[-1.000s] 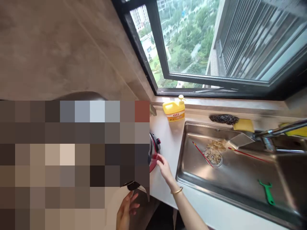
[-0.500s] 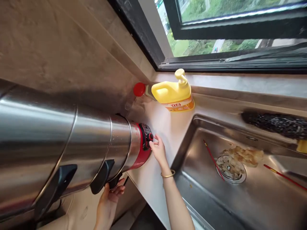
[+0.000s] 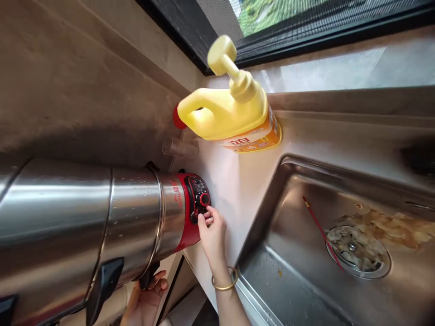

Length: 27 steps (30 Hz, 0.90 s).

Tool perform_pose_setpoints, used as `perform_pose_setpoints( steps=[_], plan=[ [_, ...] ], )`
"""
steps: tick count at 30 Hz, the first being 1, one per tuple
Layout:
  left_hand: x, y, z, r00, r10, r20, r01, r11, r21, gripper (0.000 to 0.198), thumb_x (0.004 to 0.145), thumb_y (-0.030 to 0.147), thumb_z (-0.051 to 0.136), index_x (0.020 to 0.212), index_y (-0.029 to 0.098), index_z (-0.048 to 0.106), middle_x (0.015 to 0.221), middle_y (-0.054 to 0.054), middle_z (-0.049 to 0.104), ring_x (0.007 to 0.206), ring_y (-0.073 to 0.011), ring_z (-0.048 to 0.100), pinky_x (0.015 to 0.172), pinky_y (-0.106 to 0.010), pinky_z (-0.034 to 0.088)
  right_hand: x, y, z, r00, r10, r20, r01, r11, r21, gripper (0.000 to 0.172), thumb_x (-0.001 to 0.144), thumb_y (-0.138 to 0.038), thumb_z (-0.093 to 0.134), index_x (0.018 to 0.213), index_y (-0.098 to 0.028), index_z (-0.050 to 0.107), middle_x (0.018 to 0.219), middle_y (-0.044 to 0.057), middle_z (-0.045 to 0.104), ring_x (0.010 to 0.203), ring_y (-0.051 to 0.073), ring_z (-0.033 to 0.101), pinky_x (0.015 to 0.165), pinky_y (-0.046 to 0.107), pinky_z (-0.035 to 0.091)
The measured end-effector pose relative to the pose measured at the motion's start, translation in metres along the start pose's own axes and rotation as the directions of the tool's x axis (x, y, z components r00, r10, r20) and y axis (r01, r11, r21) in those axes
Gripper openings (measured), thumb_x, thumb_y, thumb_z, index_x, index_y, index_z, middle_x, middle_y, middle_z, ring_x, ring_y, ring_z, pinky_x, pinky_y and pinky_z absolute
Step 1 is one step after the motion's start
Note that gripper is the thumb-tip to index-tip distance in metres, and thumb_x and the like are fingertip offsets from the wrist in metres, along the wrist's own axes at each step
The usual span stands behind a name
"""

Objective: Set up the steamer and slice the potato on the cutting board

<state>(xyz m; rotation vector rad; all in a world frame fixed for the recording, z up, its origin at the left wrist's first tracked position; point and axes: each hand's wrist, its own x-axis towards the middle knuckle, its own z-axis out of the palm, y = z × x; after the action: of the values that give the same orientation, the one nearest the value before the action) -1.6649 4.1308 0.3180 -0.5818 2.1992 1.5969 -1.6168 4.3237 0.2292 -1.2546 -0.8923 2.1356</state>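
Note:
A tall stainless-steel electric steamer (image 3: 136,203) with stacked tiers and a red base stands at the left. My right hand (image 3: 213,233) is at its black control panel (image 3: 195,185), fingertips pinched on the lower knob, just below the red-ringed dial (image 3: 204,199). A gold bangle (image 3: 224,286) circles that wrist. My left hand (image 3: 146,301) is palm up at the steamer's near side, thumb and curled fingers around a small black handle (image 3: 149,274); part of the grip is hidden behind the handle.
A yellow detergent pump bottle (image 3: 234,113) stands on the counter by the window, a red-capped container (image 3: 178,118) behind it. The steel sink (image 3: 288,253) at right holds a red chopstick (image 3: 319,226) and pale peelings (image 3: 384,226) about the drain. A dark blurred object (image 3: 419,156) lies at the far right.
The view has moved closer to the counter, so the bottle and sink look larger. My right hand has shifted from beside the red-ringed dial to the lower knob. My left hand remains at the handle.

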Motion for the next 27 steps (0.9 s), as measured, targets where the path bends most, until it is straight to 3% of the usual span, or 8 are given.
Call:
perform_pose_setpoints(
  steps=[13,27],
  plan=[
    [-0.001,0.0,-0.002,0.995,0.044,-0.09,-0.039,0.997,0.063,0.046,0.049,0.052,0.079,0.081,0.022,0.064,0.077,-0.005,0.067,0.063,-0.0199,0.054,0.056,-0.035,0.048,0.001,-0.009,0.009,0.995,0.104,0.007,-0.103,0.976,0.192,0.035,0.082,-0.031,0.06,0.11,-0.017,0.043,0.07,-0.006,0.048,0.051,0.007,0.051,0.049,0.017,0.042],
    [0.001,0.001,-0.001,0.986,0.099,-0.134,-0.092,0.994,0.062,0.049,0.041,0.049,0.083,0.08,0.027,0.062,0.081,-0.002,0.066,0.068,-0.0216,0.054,0.056,-0.036,0.046,0.003,-0.009,0.008,0.998,0.065,0.021,-0.068,0.985,0.158,0.045,0.083,-0.028,0.059,0.122,-0.013,0.042,0.057,-0.008,0.048,0.052,0.01,0.052,0.054,0.02,0.042]
  ],
)
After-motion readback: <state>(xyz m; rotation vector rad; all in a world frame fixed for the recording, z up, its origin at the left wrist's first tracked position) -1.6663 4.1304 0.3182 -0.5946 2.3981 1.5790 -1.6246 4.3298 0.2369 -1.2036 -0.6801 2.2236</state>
